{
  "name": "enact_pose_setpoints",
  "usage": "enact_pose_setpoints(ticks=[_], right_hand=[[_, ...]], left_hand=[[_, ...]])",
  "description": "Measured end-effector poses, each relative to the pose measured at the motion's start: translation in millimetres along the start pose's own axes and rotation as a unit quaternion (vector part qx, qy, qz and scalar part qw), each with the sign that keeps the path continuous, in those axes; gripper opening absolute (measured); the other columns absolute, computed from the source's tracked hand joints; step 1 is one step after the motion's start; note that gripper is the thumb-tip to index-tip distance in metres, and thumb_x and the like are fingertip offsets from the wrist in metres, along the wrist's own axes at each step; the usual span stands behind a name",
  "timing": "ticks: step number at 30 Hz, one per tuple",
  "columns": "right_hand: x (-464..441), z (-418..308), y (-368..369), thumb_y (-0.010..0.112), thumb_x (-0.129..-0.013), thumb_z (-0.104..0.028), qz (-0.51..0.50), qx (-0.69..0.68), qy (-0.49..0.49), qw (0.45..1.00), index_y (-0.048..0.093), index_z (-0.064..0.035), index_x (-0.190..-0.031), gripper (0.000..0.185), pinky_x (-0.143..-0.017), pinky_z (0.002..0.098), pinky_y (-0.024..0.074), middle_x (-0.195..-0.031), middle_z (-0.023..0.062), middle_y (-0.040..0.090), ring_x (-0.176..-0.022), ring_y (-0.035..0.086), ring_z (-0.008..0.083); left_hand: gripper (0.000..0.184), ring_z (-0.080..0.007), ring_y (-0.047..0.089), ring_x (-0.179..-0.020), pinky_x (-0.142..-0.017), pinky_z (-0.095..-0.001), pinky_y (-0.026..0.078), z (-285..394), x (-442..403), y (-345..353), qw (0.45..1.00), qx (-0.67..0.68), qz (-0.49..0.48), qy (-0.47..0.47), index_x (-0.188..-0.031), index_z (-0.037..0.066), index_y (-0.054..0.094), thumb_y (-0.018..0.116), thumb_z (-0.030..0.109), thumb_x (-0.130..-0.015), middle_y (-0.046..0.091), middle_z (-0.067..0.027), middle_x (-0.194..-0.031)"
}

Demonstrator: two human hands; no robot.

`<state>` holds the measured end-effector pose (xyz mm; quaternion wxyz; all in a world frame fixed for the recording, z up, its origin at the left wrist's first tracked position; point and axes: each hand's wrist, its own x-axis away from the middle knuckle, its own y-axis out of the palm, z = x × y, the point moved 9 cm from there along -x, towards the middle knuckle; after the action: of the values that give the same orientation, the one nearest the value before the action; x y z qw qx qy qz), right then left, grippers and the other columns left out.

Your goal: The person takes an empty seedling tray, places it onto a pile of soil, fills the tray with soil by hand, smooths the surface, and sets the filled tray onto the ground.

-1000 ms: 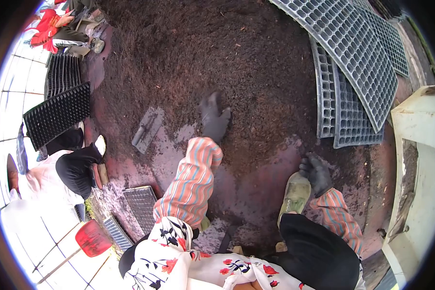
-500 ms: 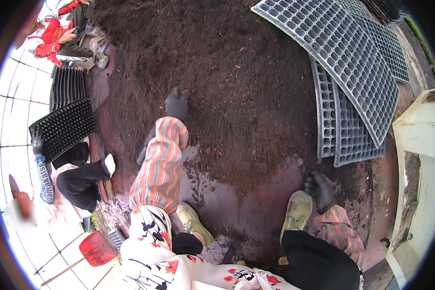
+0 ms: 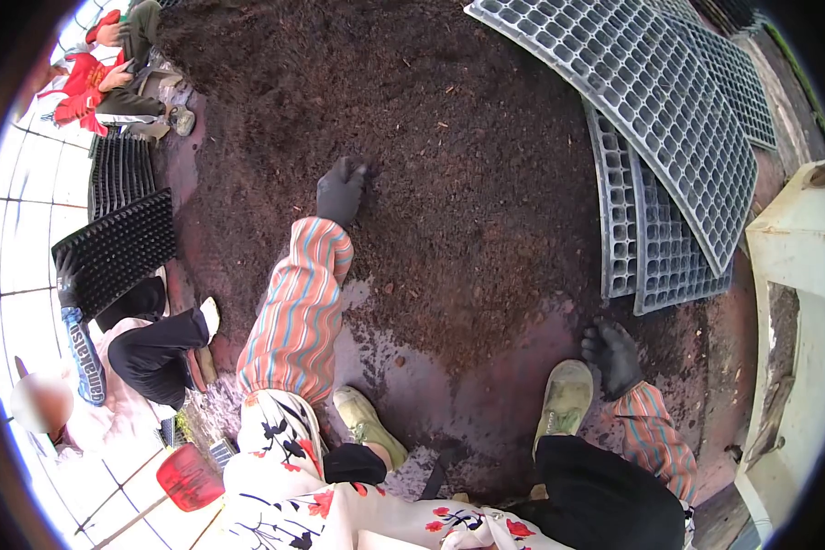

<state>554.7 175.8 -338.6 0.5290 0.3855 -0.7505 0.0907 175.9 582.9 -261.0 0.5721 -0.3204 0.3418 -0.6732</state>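
Observation:
My left hand (image 3: 341, 191), in a dark grey glove, is at the surface of the dark brown soil (image 3: 467, 183) heaped on the floor. Its fingers are curled in; whatever they may hold is hidden. My right hand (image 3: 611, 356), gloved the same way, hangs low beside my right shoe (image 3: 565, 399), its fingers a little apart and nothing seen in them. Just above it lie grey cell trays (image 3: 678, 266), overlapping one another, with a large tray (image 3: 642, 110) slanted on top. Striped sleeves cover both my forearms.
At left a person in dark trousers (image 3: 156, 357) has a gloved hand at a black cell tray (image 3: 119, 247), near stacked black trays (image 3: 121, 179). Another person in red (image 3: 82, 87) sits farther back. A red scoop-like object (image 3: 189, 477) lies lower left; a pale frame (image 3: 793, 238) stands right.
My left hand has shifted slightly up over the soil, and its fingers have turned a little to the right. The right hand stays nearly in place. The view has moved slightly.

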Motion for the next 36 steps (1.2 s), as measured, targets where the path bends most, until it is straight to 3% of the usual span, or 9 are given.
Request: enact_pose_setpoints(ticks=[2,6,13,18,20,24,28,30,36], right_hand=[[-0.7,1.1,0.0,0.055,-0.087,-0.018,-0.015,0.011,-0.005,1.0,0.051,-0.0093,-0.107,0.022,-0.063,0.0316,0.0495,-0.085,0.0069,0.06,-0.071,0.058,0.0174],[6.5,-0.4,-1.4,0.055,-0.087,-0.018,-0.017,0.012,-0.012,1.0,0.051,-0.0095,-0.107,0.022,-0.063,0.0315,0.0495,-0.085,0.0068,0.06,-0.071,0.059,0.0174],[7.7,8.3,-18.1,0.055,-0.087,-0.019,-0.018,0.012,-0.02,1.0,0.05,-0.0092,-0.108,0.024,-0.063,0.0314,0.0505,-0.086,0.0072,0.06,-0.072,0.059,0.0169],[14.2,8.2,-17.2,0.055,-0.087,-0.02,-0.014,0.015,-0.02,1.0,0.05,-0.0083,-0.106,0.023,-0.061,0.0312,0.051,-0.085,0.0075,0.06,-0.071,0.059,0.0172],[11.9,9.5,-17.5,0.055,-0.087,-0.019,-0.01,0.01,-0.024,1.0,0.05,-0.0074,-0.105,0.022,-0.061,0.0314,0.0511,-0.085,0.0081,0.06,-0.071,0.059,0.0177],[15.7,10.0,-10.6,0.054,-0.088,-0.019,-0.008,0.002,-0.019,1.0,0.05,-0.007,-0.104,0.021,-0.06,0.0312,0.0507,-0.084,0.008,0.06,-0.071,0.059,0.0179],[9.1,12.6,-8.8,0.056,-0.087,-0.019,-0.016,-0.008,-0.008,1.0,0.05,-0.0074,-0.103,0.02,-0.059,0.0311,0.0503,-0.082,0.0073,0.059,-0.07,0.059,0.0177],[8.2,13.3,-10.3,0.057,-0.087,-0.019,-0.018,-0.016,-0.007,1.0,0.051,-0.0075,-0.102,0.02,-0.059,0.031,0.0502,-0.082,0.0072,0.059,-0.07,0.059,0.0176],[7.2,18.0,-17.4,0.057,-0.087,-0.019,0.002,-0.011,0.004,1.0,0.052,-0.0079,-0.1,0.018,-0.059,0.0314,0.0507,-0.084,0.0077,0.06,-0.07,0.06,0.0178]], left_hand=[[0.032,-0.0365,0.059,-0.092,-0.077,-0.0412,0.046,-8.7,16.6,-5.9,0.998,0.0,-0.021,-0.058,-0.107,0.008,0.057,0.057,0.031,-0.084,0.063,-0.0192,-0.093],[0.037,-0.0391,0.059,-0.088,-0.075,-0.0413,0.046,3.8,34.6,-12.7,0.993,-0.097,0.055,-0.026,-0.102,0.004,0.057,0.054,0.037,-0.086,0.062,-0.0219,-0.087],[0.035,-0.0221,0.061,-0.076,-0.071,-0.0335,0.047,11.8,42.7,3.3,0.971,0.16,-0.093,-0.149,-0.099,0.0,0.062,0.058,0.033,-0.085,0.066,-0.0106,-0.08],[0.043,-0.0206,0.059,-0.092,-0.078,-0.0315,0.046,-11.1,5.8,27.3,0.949,0.312,-0.035,-0.027,-0.116,0.004,0.053,0.061,0.031,-0.083,0.062,-0.0145,-0.102],[0.051,-0.0263,0.054,-0.104,-0.086,-0.0353,0.043,4.7,2.1,69.0,0.976,0.193,-0.083,-0.053,-0.124,0.006,0.047,0.061,0.031,-0.081,0.054,-0.0175,-0.117],[0.045,-0.0379,0.047,-0.106,-0.092,-0.0449,0.039,163.5,83.1,66.5,0.952,-0.134,0.038,0.274,-0.122,0.006,0.047,0.057,0.023,-0.081,0.048,-0.0186,-0.12],[0.041,-0.0388,0.048,-0.104,-0.092,-0.0447,0.039,170.8,117.8,81.5,0.925,-0.149,-0.039,0.346,-0.121,0.008,0.048,0.055,0.017,-0.081,0.05,-0.0193,-0.117],[0.039,-0.037,0.049,-0.103,-0.092,-0.043,0.039,150.9,114.2,68.7,0.954,0.014,-0.106,0.279,-0.12,0.011,0.049,0.053,0.015,-0.082,0.052,-0.0195,-0.113],[0.03,-0.0351,0.058,-0.085,-0.074,-0.0453,0.044,58.3,96.1,33.7,0.985,-0.058,-0.154,-0.042,-0.107,0.006,0.052,0.054,0.026,-0.085,0.059,-0.0187,-0.098]])
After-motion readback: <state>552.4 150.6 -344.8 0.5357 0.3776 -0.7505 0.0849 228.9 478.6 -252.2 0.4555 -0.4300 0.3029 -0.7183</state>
